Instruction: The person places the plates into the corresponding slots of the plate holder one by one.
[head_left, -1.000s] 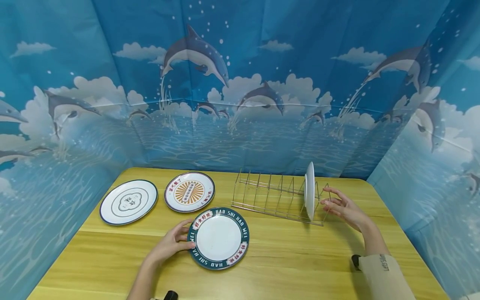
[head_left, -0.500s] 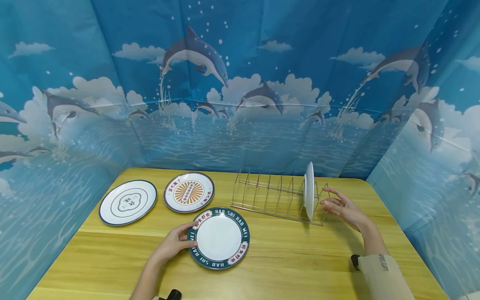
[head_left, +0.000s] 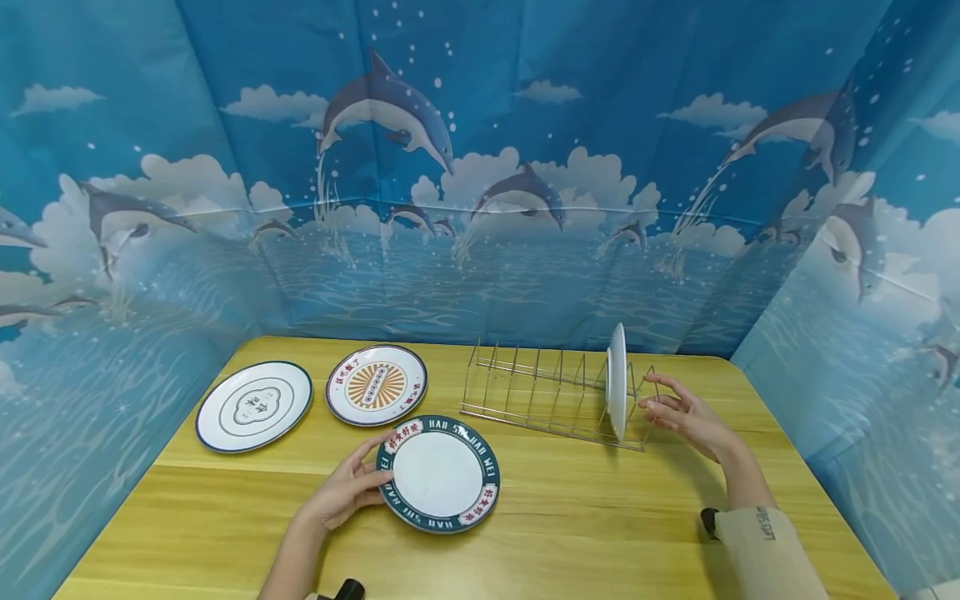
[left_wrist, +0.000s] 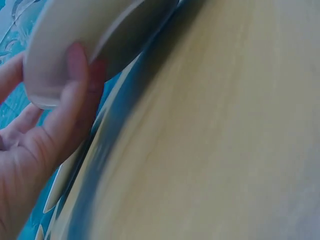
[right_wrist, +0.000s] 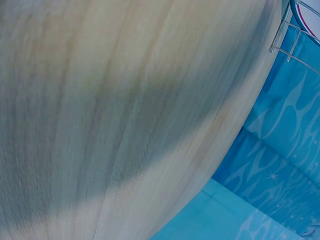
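My left hand (head_left: 343, 492) grips the left rim of a white plate with a dark green lettered band (head_left: 438, 475). In the left wrist view, the fingers curl under the plate's pale underside (left_wrist: 55, 45), which is raised off the table. My right hand (head_left: 692, 421) holds the right end of a wire dish rack (head_left: 536, 392), its fingers around the end wires. A white plate (head_left: 617, 383) stands upright in the rack, close to that hand. The right wrist view catches only a corner of the rack (right_wrist: 280, 49), not the hand.
Two more plates lie flat on the wooden table (head_left: 570, 525): one with an orange sunburst (head_left: 377, 385), and one with a grey emblem (head_left: 255, 407) farther left. A blue dolphin-print curtain (head_left: 480, 275) hangs behind the table and along its sides.
My left hand has tightened its hold on the green-rimmed plate, whose near edge has risen and tilted slightly. The right hand and the rack stay in place.
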